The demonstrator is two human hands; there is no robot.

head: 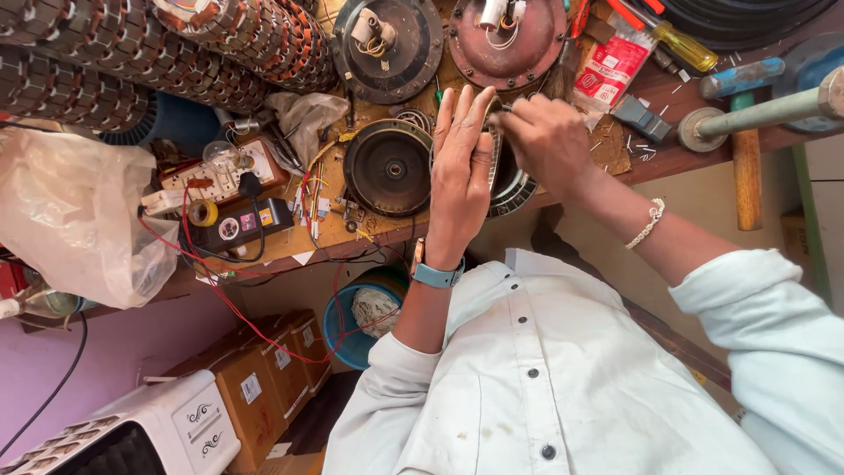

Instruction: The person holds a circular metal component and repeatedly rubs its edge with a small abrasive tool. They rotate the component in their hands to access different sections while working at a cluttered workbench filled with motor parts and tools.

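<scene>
The motor point(508, 180), a round ribbed metal part, sat at the near edge of the worktop point(338, 233), partly overhanging it. The left hand point(462, 167) lay flat against its left side, fingers straight. The right hand point(545, 141) was clenched over its top, pinching something too small to tell. Just left lay a dark round cover point(389, 167); two more covers point(387, 44) sat far. A red-and-white packet point(608, 69) lay far right, beside a yellow-handled screwdriver point(681, 44) and a hammer point(745, 149). Clutter left little open room. Left, a clear plastic bag point(75, 220) hung over the edge. Below stood brown cartons point(264, 383) and a blue bucket point(347, 330).
</scene>
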